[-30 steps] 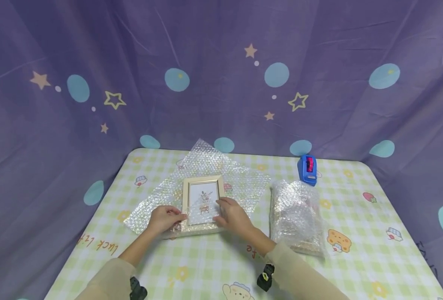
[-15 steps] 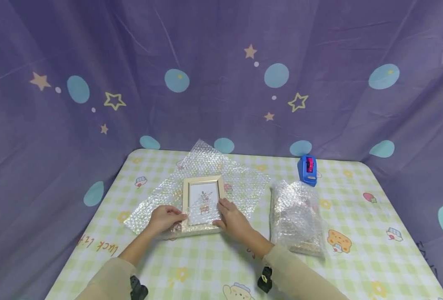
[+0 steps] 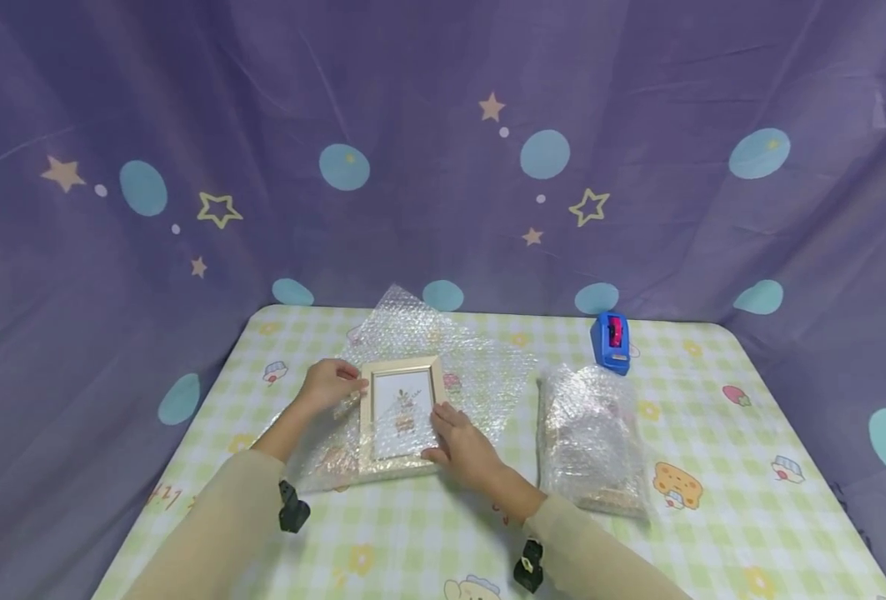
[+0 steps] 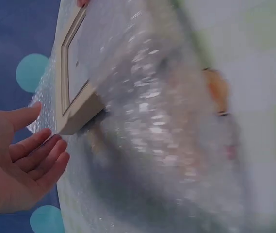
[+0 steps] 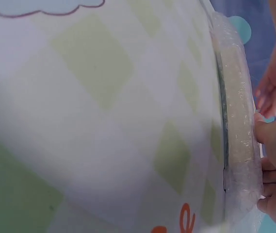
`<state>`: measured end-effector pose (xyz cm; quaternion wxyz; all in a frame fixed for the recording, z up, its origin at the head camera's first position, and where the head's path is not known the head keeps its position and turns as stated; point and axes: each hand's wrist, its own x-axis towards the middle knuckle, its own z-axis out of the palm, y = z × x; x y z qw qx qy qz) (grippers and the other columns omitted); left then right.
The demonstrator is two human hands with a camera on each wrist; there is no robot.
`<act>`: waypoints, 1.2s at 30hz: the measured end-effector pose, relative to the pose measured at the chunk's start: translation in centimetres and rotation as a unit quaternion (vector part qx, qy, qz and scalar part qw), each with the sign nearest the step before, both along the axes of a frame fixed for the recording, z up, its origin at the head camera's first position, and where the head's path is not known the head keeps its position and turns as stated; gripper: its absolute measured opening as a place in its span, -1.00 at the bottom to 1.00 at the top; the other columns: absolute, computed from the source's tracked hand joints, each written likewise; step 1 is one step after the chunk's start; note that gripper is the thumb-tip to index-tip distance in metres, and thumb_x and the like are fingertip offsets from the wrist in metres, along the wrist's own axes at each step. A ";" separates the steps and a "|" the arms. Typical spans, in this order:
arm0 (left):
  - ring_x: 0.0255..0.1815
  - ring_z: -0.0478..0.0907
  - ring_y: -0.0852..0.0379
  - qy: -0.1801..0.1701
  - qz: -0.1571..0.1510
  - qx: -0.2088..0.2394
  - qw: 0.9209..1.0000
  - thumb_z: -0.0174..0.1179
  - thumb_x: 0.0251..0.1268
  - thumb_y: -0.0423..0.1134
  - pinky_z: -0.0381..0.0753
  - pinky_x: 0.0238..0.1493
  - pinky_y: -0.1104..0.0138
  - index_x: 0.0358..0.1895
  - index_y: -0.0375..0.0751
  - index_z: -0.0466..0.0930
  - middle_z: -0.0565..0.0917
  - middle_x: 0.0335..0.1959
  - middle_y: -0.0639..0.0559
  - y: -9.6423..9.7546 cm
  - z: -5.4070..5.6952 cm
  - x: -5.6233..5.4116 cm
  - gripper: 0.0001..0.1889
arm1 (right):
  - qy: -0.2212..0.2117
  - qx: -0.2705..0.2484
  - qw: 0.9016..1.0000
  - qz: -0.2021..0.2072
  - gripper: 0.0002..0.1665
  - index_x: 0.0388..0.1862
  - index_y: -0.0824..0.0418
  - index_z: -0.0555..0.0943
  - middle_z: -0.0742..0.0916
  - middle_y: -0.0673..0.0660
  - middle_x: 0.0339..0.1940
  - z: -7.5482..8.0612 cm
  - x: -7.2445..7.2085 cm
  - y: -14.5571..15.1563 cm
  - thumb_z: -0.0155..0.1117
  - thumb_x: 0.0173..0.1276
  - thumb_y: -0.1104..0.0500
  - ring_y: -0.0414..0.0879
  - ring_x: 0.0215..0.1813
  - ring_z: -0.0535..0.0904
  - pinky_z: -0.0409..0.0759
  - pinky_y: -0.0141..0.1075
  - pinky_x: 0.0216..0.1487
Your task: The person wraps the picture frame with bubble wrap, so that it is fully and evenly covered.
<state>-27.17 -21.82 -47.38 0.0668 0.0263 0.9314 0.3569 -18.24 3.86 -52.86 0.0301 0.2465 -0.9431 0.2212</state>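
Backdrop: purple curtain (image 3: 443,217), teal ovals, stars and dots, hanging behind and at both sides.
Tabletop: pale green-and-white check cover (image 3: 412,533) with printed cartoons, flowers and lettering.
Picture frame: light wood (image 3: 401,400), face up on the tabletop, left of centre, on bubble wrap, between the two hands. White print inside shows a small plant-like motif.
Bubble wrap: clear sheet (image 3: 480,350) under the frame. Corner points to the curtain, one side spreads right. Near flap is folded over the frame's lower part; top rail and upper print are bare.
Left hand: (image 3: 326,386) beside the frame's left rail, near its upper end. Left wrist view has thumb spread away from loosely bent fingers, nothing in its grip. Contact with the rail: can't tell.
Right hand: (image 3: 465,446) rests on the frame's lower right, fingers nearly straight over the right rail, thumb stretched toward the bottom rail. Not gripping anything.
Wrapped bundle: (image 3: 593,442) bubble-wrapped, lying right of the frame, apart from it.
Tape dispenser: blue, pink-red roll (image 3: 611,343), just behind the bundle.
Sleeves: beige, black device at each wrist.
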 end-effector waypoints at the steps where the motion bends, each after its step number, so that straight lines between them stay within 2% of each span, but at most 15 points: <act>1: -0.10 0.66 -0.19 0.011 -0.001 -0.006 1.000 0.24 0.24 -0.18 0.70 -0.10 0.16 -0.04 -0.46 0.59 0.68 -0.06 -0.35 0.1 0.1 -0.7 -0.62 | 0.001 -0.001 1.000 0.001 -0.19 0.30 0.38 0.42 0.47 0.26 0.40 0.0 0.0 0.0 0.29 0.24 -0.13 0.12 0.47 0.34 0.32 -0.04 0.48; 5: 0.11 0.57 -0.26 0.040 0.011 -0.025 0.999 0.17 0.32 -0.17 0.62 0.11 0.05 0.08 -0.45 0.54 0.62 0.09 -0.37 0.1 0.2 -3.7 -0.58 | 0.008 0.000 1.000 0.002 -0.20 0.28 0.36 0.46 0.50 0.24 0.38 -0.1 -0.1 0.0 0.32 0.20 -0.13 0.10 0.45 0.38 0.35 -0.06 0.45; 7: 0.19 0.52 -0.28 0.042 0.020 -0.027 0.999 0.14 0.35 -0.17 0.57 0.18 0.01 0.14 -0.45 0.50 0.57 0.16 -0.37 0.0 0.4 -5.1 -0.56 | 0.013 0.000 1.000 0.004 -0.20 0.26 0.36 0.47 0.51 0.24 0.37 0.0 -0.1 -0.1 0.33 0.19 -0.14 0.10 0.43 0.40 0.37 -0.06 0.44; 11: 0.36 0.35 -0.30 0.002 0.048 -0.008 0.999 0.09 0.39 -0.14 0.44 0.34 -0.03 0.28 -0.41 0.39 0.43 0.32 -0.36 -0.5 0.2 -8.1 -0.49 | 0.021 0.007 1.000 0.007 -0.19 0.25 0.35 0.49 0.53 0.23 0.36 0.0 -0.1 -0.2 0.33 0.18 -0.16 0.08 0.42 0.42 0.38 -0.07 0.44; 14: 0.43 0.27 -0.28 -0.034 0.065 0.003 0.997 0.09 0.38 -0.02 0.33 0.43 -0.01 0.36 -0.34 0.31 0.35 0.39 -0.33 -1.2 -1.4 -11.0 -0.39 | 0.024 0.015 1.000 0.005 -0.19 0.25 0.34 0.49 0.53 0.23 0.36 -0.1 -0.1 -0.3 0.32 0.18 -0.17 0.07 0.42 0.42 0.38 -0.08 0.44; 15: 0.37 0.34 -0.27 -0.024 0.064 0.007 0.998 0.12 0.33 0.08 0.41 0.37 0.04 0.34 -0.33 0.34 0.40 0.36 -0.32 -1.7 -2.6 -12.2 -0.34 | 0.022 0.017 1.000 0.005 -0.19 0.25 0.34 0.49 0.52 0.23 0.36 -0.2 0.0 -0.3 0.31 0.19 -0.18 0.07 0.42 0.41 0.37 -0.08 0.45; 18: 0.39 0.31 -0.25 -0.061 0.074 0.018 0.995 0.09 0.30 0.20 0.35 0.42 0.06 0.39 -0.29 0.27 0.35 0.40 -0.29 -1.9 -3.9 -14.0 -0.24 | 0.024 0.018 1.000 0.004 -0.21 0.25 0.33 0.49 0.53 0.23 0.35 -0.3 0.0 -0.4 0.32 0.19 -0.17 0.07 0.42 0.42 0.38 -0.07 0.44; 21: 0.40 0.29 -0.27 -0.092 0.076 0.046 0.992 0.02 0.36 0.17 0.32 0.44 0.03 0.43 -0.33 0.19 0.30 0.42 -0.31 -1.2 -3.5 -13.7 -0.24 | 0.030 0.018 0.999 0.005 -0.22 0.24 0.33 0.50 0.54 0.23 0.34 -0.4 -0.1 -0.3 0.32 0.19 -0.16 0.07 0.41 0.43 0.40 -0.05 0.42; 22: 0.45 0.21 -0.29 -0.118 0.082 0.054 0.988 -0.03 0.42 0.10 0.21 0.51 -0.02 0.45 -0.35 0.11 0.23 0.46 -0.33 -0.5 -2.6 -13.0 -0.27 | 0.032 0.018 0.999 0.004 -0.22 0.24 0.33 0.50 0.55 0.23 0.34 -0.4 -0.1 -0.3 0.32 0.19 -0.16 0.08 0.40 0.44 0.41 -0.05 0.42; 23: 0.44 0.22 -0.30 -0.122 0.079 0.062 0.987 -0.05 0.44 0.08 0.22 0.50 -0.02 0.45 -0.38 0.10 0.22 0.46 -0.35 -0.2 -2.4 -12.8 -0.28 | 0.036 0.019 0.999 0.004 -0.23 0.24 0.33 0.51 0.55 0.23 0.34 -0.4 -0.1 -0.2 0.32 0.19 -0.16 0.08 0.40 0.44 0.42 -0.06 0.41; 27: 0.36 0.32 -0.31 -0.109 0.078 0.071 0.988 -0.07 0.46 0.02 0.33 0.43 -0.02 0.39 -0.44 0.18 0.30 0.39 -0.39 1.0 -1.7 -12.2 -0.34 | 0.046 0.022 0.999 -0.001 -0.23 0.23 0.33 0.51 0.56 0.23 0.33 -0.3 -0.4 0.0 0.32 0.19 -0.16 0.08 0.39 0.46 0.43 -0.06 0.40; 33: 0.29 0.41 -0.26 -0.077 0.113 0.093 0.986 0.05 0.40 -0.07 0.42 0.37 0.03 0.28 -0.40 0.37 0.43 0.31 -0.34 2.0 -1.3 -11.7 -0.46 | 0.042 0.021 0.999 -0.001 -0.23 0.24 0.32 0.51 0.55 0.22 0.34 -0.1 -0.3 0.0 0.31 0.20 -0.18 0.06 0.40 0.45 0.42 -0.07 0.41; 36: 0.30 0.41 -0.25 -0.058 0.103 0.095 0.988 0.09 0.38 -0.11 0.44 0.35 0.04 0.26 -0.37 0.41 0.45 0.31 -0.31 2.5 -0.8 -11.6 -0.50 | 0.042 0.023 0.999 -0.001 -0.23 0.24 0.32 0.51 0.54 0.22 0.34 -0.2 -0.3 0.1 0.31 0.20 -0.18 0.07 0.40 0.45 0.41 -0.08 0.42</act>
